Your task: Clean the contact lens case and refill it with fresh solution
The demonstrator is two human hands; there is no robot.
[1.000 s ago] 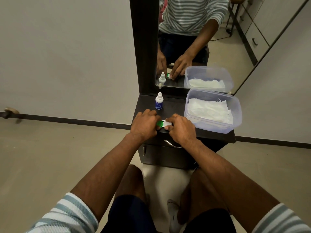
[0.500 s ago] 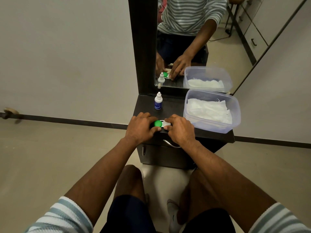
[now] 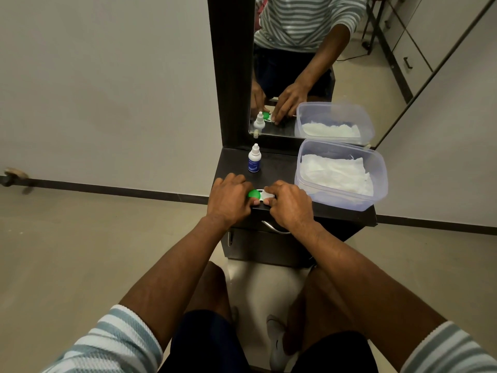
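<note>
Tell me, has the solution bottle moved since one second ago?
No. The solution bottle stands at the same spot near the mirror frame, behind the left hand.

Person seen from a head-worn camera. Left hand (image 3: 231, 201) and right hand (image 3: 289, 204) are bare, with no rings, watch or gloves; both forearms are uncovered to above the elbow. The left sleeve (image 3: 113, 343), at 7 o'clock, and the right sleeve (image 3: 446, 348), at 5 o'clock, are pushed up, and show horizontal stripes in pale grey-blue and white. Dark navy shorts (image 3: 204, 345) cover the thighs at 6 o'clock; the knees are bare. White shoes (image 3: 277, 343) show below.
</note>
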